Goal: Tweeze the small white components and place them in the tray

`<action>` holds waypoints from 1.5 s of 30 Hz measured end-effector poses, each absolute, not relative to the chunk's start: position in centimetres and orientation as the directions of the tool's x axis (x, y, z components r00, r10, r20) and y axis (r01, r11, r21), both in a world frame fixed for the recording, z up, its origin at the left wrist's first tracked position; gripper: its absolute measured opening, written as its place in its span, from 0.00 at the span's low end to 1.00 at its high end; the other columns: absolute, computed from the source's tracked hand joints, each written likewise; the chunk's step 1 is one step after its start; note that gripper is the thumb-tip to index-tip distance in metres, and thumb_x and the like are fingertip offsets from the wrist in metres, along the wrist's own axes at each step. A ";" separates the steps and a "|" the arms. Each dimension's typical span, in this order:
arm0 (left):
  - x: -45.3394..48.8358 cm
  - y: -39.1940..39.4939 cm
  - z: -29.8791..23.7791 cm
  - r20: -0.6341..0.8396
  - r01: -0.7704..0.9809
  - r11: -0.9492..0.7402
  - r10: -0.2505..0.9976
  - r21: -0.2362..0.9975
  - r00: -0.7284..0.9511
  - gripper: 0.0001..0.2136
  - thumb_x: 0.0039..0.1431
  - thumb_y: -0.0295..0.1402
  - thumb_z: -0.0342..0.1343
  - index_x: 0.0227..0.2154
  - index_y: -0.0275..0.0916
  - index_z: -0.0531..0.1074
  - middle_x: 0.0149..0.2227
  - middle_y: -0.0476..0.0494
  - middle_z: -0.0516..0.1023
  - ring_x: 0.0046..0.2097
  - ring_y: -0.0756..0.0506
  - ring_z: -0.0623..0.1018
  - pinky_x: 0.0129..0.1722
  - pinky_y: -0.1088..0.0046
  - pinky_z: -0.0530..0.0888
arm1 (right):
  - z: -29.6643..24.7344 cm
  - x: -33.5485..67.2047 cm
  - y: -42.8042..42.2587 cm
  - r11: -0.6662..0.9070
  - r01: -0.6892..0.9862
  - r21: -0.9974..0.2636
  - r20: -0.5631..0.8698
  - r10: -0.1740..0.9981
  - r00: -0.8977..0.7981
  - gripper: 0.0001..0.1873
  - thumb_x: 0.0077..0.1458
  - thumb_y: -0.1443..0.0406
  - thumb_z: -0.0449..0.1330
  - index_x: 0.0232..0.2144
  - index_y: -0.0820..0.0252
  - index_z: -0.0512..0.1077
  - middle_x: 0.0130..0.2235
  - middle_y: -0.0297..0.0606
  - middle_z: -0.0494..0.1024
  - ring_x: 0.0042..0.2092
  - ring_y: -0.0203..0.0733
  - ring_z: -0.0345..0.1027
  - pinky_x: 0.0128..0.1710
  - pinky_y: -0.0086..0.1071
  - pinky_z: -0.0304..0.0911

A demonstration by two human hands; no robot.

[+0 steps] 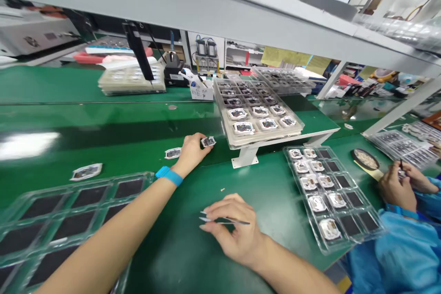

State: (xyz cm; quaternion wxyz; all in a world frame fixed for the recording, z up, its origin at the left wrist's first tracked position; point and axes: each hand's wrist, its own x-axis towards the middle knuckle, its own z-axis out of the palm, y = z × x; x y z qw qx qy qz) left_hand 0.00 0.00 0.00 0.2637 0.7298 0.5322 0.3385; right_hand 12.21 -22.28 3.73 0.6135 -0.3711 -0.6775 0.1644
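My left hand (190,154), with a blue band on its wrist, lies on the green bench mat, its fingertips gripping a small square white-edged module (208,142). A similar module (172,153) lies just left of that hand, and another (86,171) lies farther left. My right hand (234,228) holds a pair of fine metal tweezers (223,221) shut in its fingers, with their tips pointing right. Nearest that hand on the right is a clear plastic tray (327,197) holding several modules in dark cells.
A large clear tray (69,218) with dark cells lies at lower left. A stacked tray of modules (255,110) sits on a white stand ahead. A co-worker's hands (396,186) in blue sleeves work at right. A grey shelf (206,4) runs overhead.
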 end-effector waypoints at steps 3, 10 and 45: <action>-0.3 -3.2 1.0 0.136 0.470 -0.227 0.966 0.853 0.219 0.18 0.45 0.38 0.59 0.40 0.40 0.67 0.35 0.42 0.78 0.41 0.36 0.78 0.43 0.56 0.74 | 3.8 12.3 -22.5 0.648 0.261 -0.716 0.686 0.721 0.094 0.03 0.57 0.66 0.66 0.35 0.59 0.75 0.33 0.43 0.84 0.35 0.43 0.81 0.39 0.37 0.72; -2.4 -14.1 5.1 -0.103 0.192 0.037 0.933 0.981 0.346 0.23 0.45 0.39 0.63 0.46 0.39 0.69 0.40 0.42 0.81 0.42 0.41 0.79 0.41 0.66 0.74 | 3.3 12.5 -22.6 0.440 -0.016 -0.898 0.422 0.870 0.256 0.02 0.55 0.65 0.66 0.34 0.56 0.76 0.35 0.39 0.82 0.39 0.43 0.78 0.42 0.38 0.73; -5.2 -22.5 4.1 -0.291 -0.088 0.338 0.894 0.937 0.342 0.20 0.48 0.35 0.66 0.46 0.41 0.76 0.38 0.44 0.81 0.39 0.43 0.76 0.38 0.69 0.70 | 3.0 12.3 -23.0 0.528 0.124 -0.840 0.528 0.849 -0.031 0.03 0.56 0.61 0.66 0.32 0.53 0.77 0.33 0.38 0.84 0.39 0.47 0.76 0.45 0.46 0.68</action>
